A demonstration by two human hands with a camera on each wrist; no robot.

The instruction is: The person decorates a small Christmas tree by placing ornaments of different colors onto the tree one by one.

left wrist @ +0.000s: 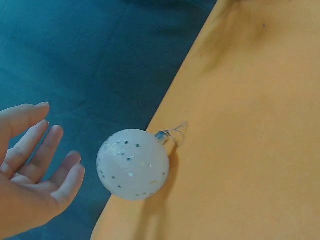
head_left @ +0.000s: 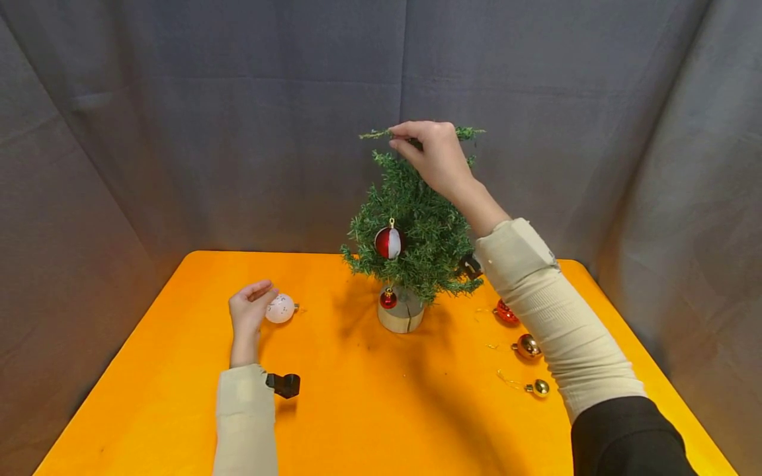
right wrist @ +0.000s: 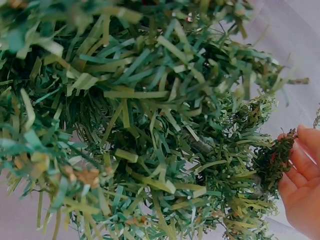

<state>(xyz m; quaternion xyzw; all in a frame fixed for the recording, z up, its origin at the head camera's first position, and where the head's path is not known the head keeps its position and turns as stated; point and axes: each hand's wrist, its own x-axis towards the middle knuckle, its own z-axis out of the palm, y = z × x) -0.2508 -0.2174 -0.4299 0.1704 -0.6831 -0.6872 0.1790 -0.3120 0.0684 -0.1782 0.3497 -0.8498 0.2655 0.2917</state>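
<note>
A small artificial Christmas tree stands on a pale wooden base. At its top my right hand pinches a thin branch between thumb and fingertips. The right wrist view shows that hand at the right edge, fingers against a green branch tip. A red-and-white bauble and a small red bauble hang on the tree's front. My left hand, fingers loosely bent and holding nothing, is beside a white speckled bauble; a gap separates them in the left wrist view.
On the orange table, right of the tree, lie a red bauble, a larger gold bauble and a smaller gold one, partly beside my right sleeve. Grey curtains hang behind and at both sides.
</note>
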